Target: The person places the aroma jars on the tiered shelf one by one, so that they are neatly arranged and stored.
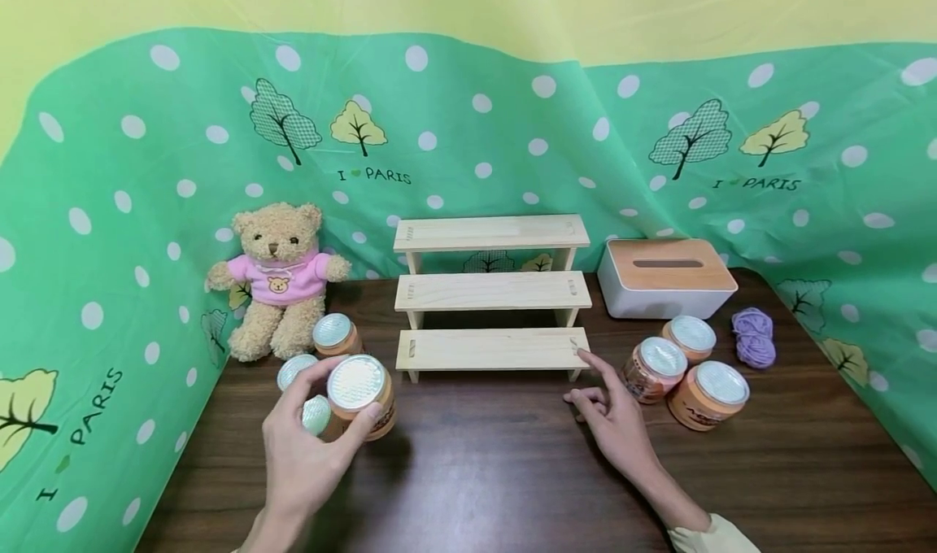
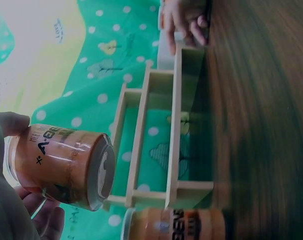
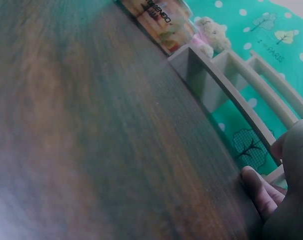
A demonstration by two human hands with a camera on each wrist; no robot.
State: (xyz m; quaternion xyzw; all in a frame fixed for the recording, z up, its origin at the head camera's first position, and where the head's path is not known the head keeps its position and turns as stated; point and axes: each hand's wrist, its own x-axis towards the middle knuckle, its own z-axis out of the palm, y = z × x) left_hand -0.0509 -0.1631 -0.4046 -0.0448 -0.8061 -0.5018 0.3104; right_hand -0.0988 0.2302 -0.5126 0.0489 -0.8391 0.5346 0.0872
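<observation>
My left hand (image 1: 311,447) grips an orange can (image 1: 384,415) with a silvery lid, thumb on one side and fingers round the other. In the left wrist view the same can (image 2: 56,162) shows dark lettering and a metal-rimmed end. Just beyond it are other orange cans (image 1: 344,343), partly hidden by the hand. A pale wooden three-tier shelf (image 1: 490,350) stands in the middle of the table. At the right end of its lowest step is my right hand (image 1: 618,427), its index finger stretched to the step's corner, the other fingers bent, holding nothing.
Three more orange cans (image 1: 706,398) stand to the right of the right hand. Behind them are a white tissue box (image 1: 666,297) with a wooden top and purple yarn (image 1: 754,337). A teddy bear (image 1: 281,276) sits back left. Green printed cloth (image 1: 468,89) encloses the dark wooden table (image 1: 468,472).
</observation>
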